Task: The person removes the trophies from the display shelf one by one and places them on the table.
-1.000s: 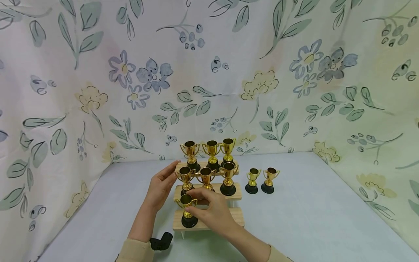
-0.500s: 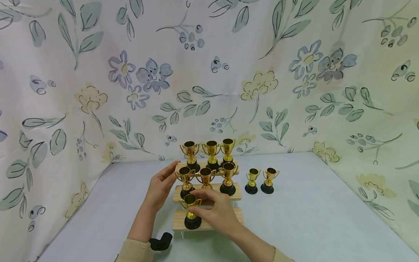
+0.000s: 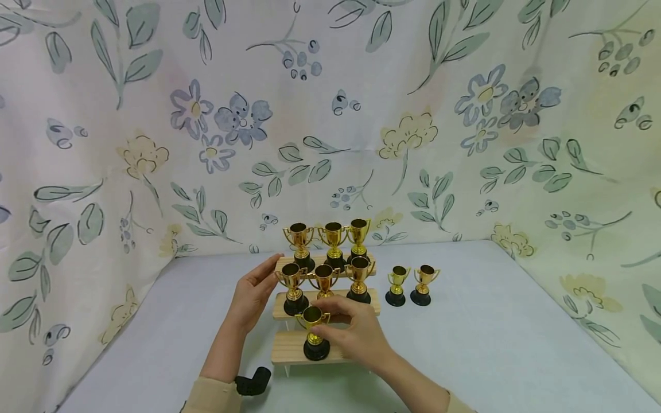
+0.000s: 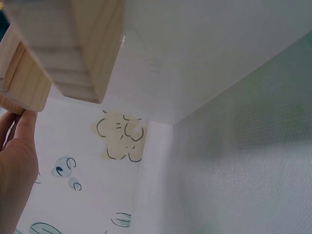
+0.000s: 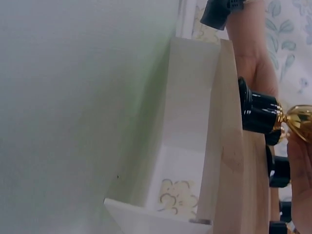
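Observation:
In the head view a small gold trophy cup (image 3: 315, 348) with a black base stands upright on the lowest step (image 3: 287, 347) of a wooden three-step stand. My right hand (image 3: 358, 334) pinches this trophy's cup from the right, between thumb and fingers. In the right wrist view, its black base (image 5: 261, 112) sits at the step's wooden edge. My left hand (image 3: 252, 297) lies along the stand's left side, its fingertips touching the end of the top step (image 3: 285, 264). The left wrist view shows those fingers (image 4: 25, 129) against the wood.
Three gold trophies stand on the top step, including one at its left (image 3: 299, 238), and three on the middle step (image 3: 281, 307). Two more trophies, one at the far right (image 3: 426, 281), stand on the white table (image 3: 490, 332). Flowered cloth (image 3: 330, 126) hangs behind.
My right hand has moved the trophy rightward along the lowest step, from its left end to nearer its middle. My left hand has stayed at the stand's left side.

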Tool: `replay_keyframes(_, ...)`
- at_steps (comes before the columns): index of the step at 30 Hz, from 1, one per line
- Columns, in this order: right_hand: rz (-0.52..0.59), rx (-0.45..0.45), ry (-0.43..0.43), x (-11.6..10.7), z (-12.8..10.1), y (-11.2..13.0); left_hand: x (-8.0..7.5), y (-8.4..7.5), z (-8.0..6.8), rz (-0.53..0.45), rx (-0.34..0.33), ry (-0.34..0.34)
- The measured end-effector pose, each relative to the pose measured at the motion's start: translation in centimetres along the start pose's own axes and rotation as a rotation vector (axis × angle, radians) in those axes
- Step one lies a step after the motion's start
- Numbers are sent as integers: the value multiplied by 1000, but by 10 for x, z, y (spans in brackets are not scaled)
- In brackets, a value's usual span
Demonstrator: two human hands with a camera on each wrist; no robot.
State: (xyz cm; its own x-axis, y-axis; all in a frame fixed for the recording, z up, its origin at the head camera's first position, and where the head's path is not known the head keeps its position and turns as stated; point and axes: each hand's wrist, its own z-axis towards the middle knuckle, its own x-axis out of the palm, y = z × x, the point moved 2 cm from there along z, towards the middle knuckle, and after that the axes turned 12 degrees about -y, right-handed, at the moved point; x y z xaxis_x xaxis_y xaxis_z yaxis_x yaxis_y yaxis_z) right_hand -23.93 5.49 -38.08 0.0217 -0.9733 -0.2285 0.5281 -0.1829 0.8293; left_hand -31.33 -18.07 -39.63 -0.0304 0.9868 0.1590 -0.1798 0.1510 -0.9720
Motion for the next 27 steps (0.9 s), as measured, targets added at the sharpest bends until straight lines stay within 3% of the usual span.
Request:
replay_keyframes(10, 0, -102, -2, -20, 1, -5, 0, -1, -1, -13, -7, -9)
replay_keyframes(27, -50, -87, 35, -63, 3, -11, 0, 0, -1, -8, -39, -36)
